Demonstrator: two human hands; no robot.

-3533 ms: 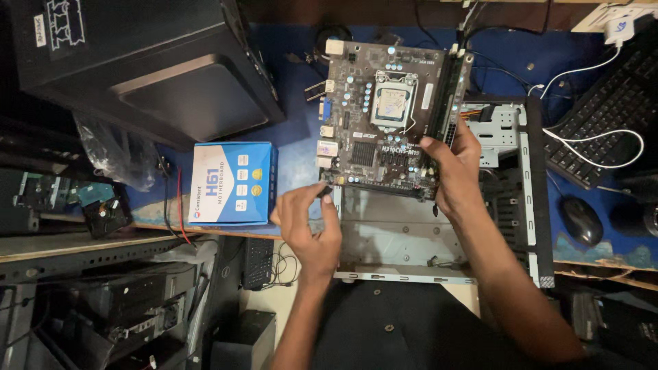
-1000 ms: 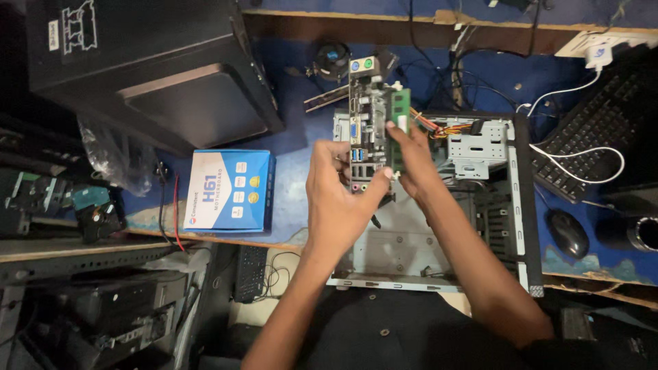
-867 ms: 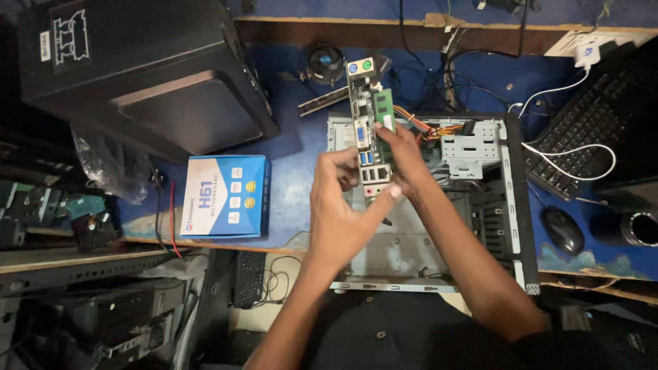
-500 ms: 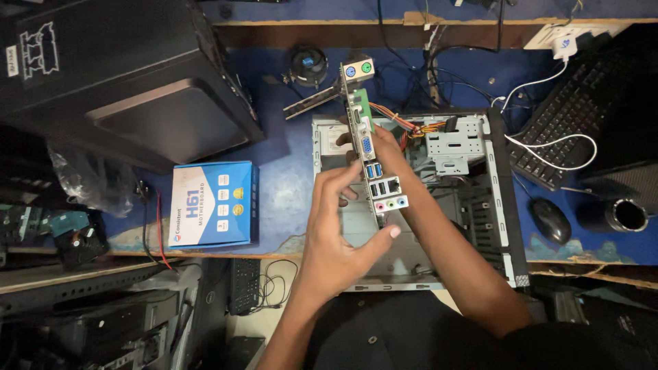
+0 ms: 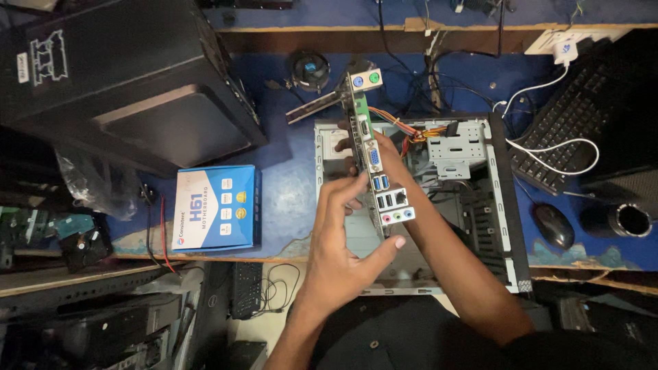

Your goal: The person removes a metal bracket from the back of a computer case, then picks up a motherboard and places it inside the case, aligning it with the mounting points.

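I hold a motherboard [image 5: 376, 157] on edge, its rear port side turned up toward me, showing blue, green and pink connectors. It hovers over the open computer case [image 5: 510, 240] lying flat on the blue table. My left hand [image 5: 343, 243] grips the near end of the board, thumb under the audio jacks. My right hand [image 5: 387, 154] clasps the board from the right side, its fingers mostly hidden behind the board. Orange and yellow cables [image 5: 418, 133] and a metal drive bracket [image 5: 458, 147] sit inside the case.
A blue motherboard box [image 5: 218, 209] lies left of the case. A black tower [image 5: 130, 82] stands at the upper left. A round cooler fan [image 5: 312, 70] sits behind the board. A keyboard [image 5: 572, 133], mouse [image 5: 554, 226] and black cup [image 5: 620, 220] lie at right.
The motherboard lay flat over the case, component side up; both hands have lifted and turned it onto its edge, port side up. The view has shifted slightly.
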